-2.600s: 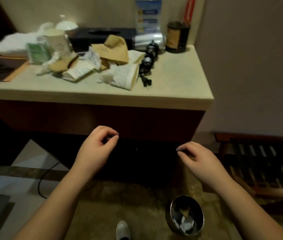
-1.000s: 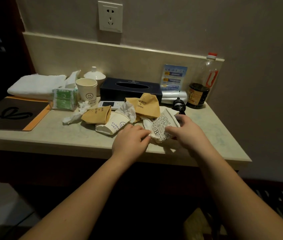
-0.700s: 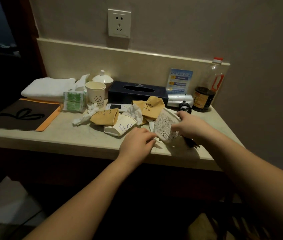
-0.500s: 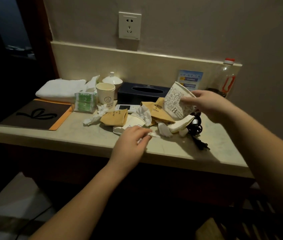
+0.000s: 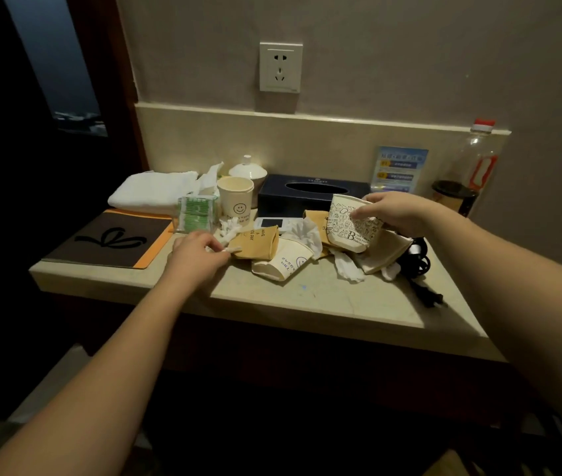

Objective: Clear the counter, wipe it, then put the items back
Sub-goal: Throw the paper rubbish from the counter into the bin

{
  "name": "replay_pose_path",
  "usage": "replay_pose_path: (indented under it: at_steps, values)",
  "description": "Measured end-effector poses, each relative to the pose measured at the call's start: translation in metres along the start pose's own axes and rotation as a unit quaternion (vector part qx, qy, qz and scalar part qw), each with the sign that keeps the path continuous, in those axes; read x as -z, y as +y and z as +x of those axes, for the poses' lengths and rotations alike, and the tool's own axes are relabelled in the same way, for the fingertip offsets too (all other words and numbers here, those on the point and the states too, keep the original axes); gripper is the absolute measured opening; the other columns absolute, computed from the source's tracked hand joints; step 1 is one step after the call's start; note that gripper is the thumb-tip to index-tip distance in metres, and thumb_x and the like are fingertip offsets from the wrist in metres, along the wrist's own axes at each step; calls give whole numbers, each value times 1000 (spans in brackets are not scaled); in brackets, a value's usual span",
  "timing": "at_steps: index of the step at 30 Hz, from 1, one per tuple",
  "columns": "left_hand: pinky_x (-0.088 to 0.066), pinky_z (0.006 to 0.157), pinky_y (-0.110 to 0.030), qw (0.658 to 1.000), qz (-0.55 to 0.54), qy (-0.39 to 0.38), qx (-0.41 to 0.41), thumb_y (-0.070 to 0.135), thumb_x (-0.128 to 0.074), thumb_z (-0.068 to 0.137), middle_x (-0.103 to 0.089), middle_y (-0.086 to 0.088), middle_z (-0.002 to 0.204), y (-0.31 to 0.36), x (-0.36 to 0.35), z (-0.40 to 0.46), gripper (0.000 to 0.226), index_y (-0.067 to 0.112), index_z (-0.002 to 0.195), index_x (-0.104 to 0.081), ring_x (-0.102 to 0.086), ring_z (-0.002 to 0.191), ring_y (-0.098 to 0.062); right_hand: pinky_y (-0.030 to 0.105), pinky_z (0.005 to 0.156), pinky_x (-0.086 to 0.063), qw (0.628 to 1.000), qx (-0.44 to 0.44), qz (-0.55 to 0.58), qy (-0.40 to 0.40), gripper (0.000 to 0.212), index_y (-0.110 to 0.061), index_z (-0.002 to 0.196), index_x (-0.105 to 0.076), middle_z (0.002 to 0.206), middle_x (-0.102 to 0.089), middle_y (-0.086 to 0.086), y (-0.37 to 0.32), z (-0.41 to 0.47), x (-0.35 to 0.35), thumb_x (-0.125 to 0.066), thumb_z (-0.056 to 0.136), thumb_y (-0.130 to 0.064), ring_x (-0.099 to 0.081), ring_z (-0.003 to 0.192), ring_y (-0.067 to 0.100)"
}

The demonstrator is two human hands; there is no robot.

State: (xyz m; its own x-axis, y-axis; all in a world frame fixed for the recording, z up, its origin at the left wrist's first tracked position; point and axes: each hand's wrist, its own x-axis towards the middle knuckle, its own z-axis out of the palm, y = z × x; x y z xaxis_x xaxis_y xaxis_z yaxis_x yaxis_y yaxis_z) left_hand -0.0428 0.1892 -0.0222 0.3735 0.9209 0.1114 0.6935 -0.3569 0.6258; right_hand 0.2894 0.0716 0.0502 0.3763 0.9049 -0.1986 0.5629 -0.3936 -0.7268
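Front table (image 5: 358, 304) edge lies bare; right hand (image 5: 399, 213) holds printed cup (image 5: 350, 228) aloft, left hand (image 5: 197, 257) pinches tissue (image 5: 226, 235) at 9 o'clock of it.

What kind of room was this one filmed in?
Probably a hotel room: a stone counter carries a dark tissue box, a folded white towel, a lidded white teacup and a small info card.

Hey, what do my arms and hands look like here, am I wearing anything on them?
Both arms are bare as far as the picture shows: no sleeves are visible. The left hand and the right hand carry no gloves, and no watch, bracelet or ring can be seen on the wrists or the fingers that show. The light is dim, so fine details could be missed.
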Motion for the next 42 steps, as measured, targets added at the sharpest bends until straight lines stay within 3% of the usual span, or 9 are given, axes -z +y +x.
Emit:
replay_pose_path:
  at_steps: [3,9,14,18,21,27,32,36,42]
  values:
    - [-50,85,-41,1000,-8,-19,13,36,-66,85,-63,-1,111,-2,-3,2,9,29,84,-61,-56,99,-22,30,76,-46,998,20,-51,38,20,-33,96,-63,104,-65,-5,-1,-1,-5,-70,80,-42,-59,97,14]
    - [-50,87,-44,999,28,20,0,39,-62,88,-61,-3,104,-8,-9,7,9,30,92,-61,-55,97,-27,21,57,-51,995,34,46,77,26,-19,98,-58,97,-67,3,2,-3,-13,-74,80,-29,-65,87,16]
    - [-36,54,-27,995,-33,89,-28,35,-61,90,-61,6,89,-9,-7,5,8,29,87,-57,-51,73,-5,42,80,-58,980,59,143,127,28,-16,100,-55,104,-65,12,2,-10,1,-74,81,-23,-69,90,25]
    - [-39,62,-25,983,-117,133,-38,36,-66,88,-58,9,101,-6,6,-5,17,29,99,-55,-55,88,-11,33,70,-58,953,86,245,157,29,-17,103,-52,110,-62,14,2,-30,16,-72,82,-20,-70,89,23]
    - [-39,64,-18,967,-205,142,-51,38,-68,86,-58,16,103,4,14,-28,30,35,111,-51,-57,87,3,35,72,-57,912,103,357,173,32,-17,109,-48,118,-58,18,11,-53,15,-69,85,-15,-69,93,25]
    - [-49,77,-26,923,-371,60,-77,28,-66,88,-69,23,97,46,-6,-103,22,47,99,-63,-64,89,5,33,73,-57,845,140,482,184,43,-22,127,-50,111,-70,7,52,-137,-21,-60,88,-7,-69,98,25]
    - [-51,66,-13,894,-435,-83,-65,24,-69,82,-73,12,95,79,-65,-170,23,40,99,-72,-68,84,-1,39,82,-57,848,50,464,250,42,-20,122,-57,110,-70,9,125,-215,-76,-63,81,-13,-68,100,25]
    - [-51,64,-19,888,-387,-247,-26,21,-69,84,-74,6,96,92,-131,-212,23,41,95,-71,-71,84,-11,24,62,-56,854,-39,448,260,43,-27,112,-61,102,-73,2,197,-272,-99,-68,69,-25,-71,88,17]
    - [-46,63,-11,899,-255,-356,-31,23,-69,87,-71,15,92,115,-230,-264,18,39,95,-70,-66,80,-3,34,72,-55,825,-143,470,280,49,-40,108,-64,110,-71,3,318,-345,-118,-79,61,-40,-70,96,24]
